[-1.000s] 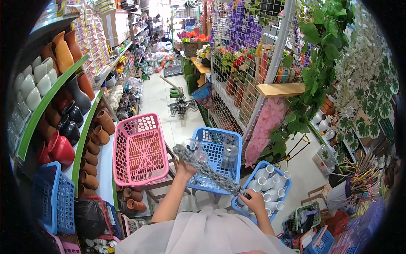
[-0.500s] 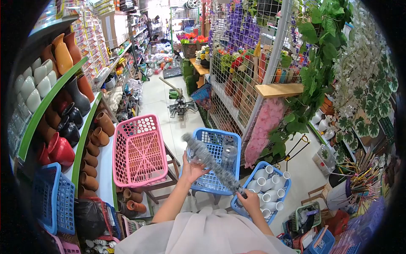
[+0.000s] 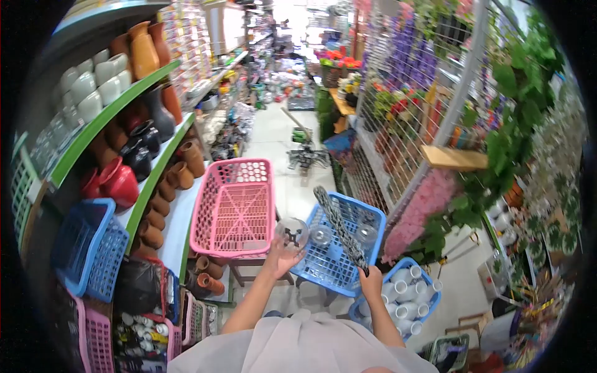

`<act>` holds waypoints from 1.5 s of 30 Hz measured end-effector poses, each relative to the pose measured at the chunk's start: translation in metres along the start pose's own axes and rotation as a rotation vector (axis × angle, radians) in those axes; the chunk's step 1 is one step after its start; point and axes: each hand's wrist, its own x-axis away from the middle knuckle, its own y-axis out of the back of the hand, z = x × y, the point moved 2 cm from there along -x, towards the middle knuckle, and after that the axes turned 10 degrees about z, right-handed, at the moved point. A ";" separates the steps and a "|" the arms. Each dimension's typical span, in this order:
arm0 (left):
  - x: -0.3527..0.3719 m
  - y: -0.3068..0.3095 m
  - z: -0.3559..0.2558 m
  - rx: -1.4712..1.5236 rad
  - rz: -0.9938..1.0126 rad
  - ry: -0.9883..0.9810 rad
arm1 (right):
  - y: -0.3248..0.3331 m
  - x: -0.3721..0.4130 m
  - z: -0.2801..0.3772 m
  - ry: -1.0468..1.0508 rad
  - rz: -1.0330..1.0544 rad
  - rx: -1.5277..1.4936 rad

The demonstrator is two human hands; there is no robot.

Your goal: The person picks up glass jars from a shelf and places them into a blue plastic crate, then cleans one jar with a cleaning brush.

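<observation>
My left hand (image 3: 285, 256) is wrapped against a clear, round glass vessel (image 3: 292, 232), held between the pink basket (image 3: 268, 205) and the blue basket (image 3: 380, 239). My right hand (image 3: 371, 283) grips the dark handle end of a long grey fluffy duster (image 3: 339, 227), which slants up and left over the blue basket. Clear glass pieces (image 3: 321, 235) lie in that blue basket. Below my right hand, a second blue basket (image 3: 437, 304) holds several white vases (image 3: 407, 292). The pink basket contains nothing visible.
Shelves (image 3: 149, 205) with red, black, orange and white vases stand on the left. A wire rack (image 3: 435, 118) with artificial flowers and vines is on the right. A metal-legged object (image 3: 308, 156) stands in the aisle. More baskets (image 3: 112, 248) sit at the lower left.
The duster has moved off the glass vessel and now points more steeply upward over the blue basket. The view has turned left, so the surroundings appear farther right.
</observation>
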 end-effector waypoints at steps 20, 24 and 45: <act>0.228 -0.038 -0.106 -0.585 -0.188 -0.267 | -0.059 0.082 0.337 0.847 0.896 -0.692; 0.324 -0.052 -0.122 -0.745 -0.420 -0.442 | -0.085 0.149 0.407 0.924 1.082 -0.784; 0.640 -0.201 -0.205 -2.496 -1.716 -0.767 | -0.089 0.385 0.782 1.773 0.806 -0.574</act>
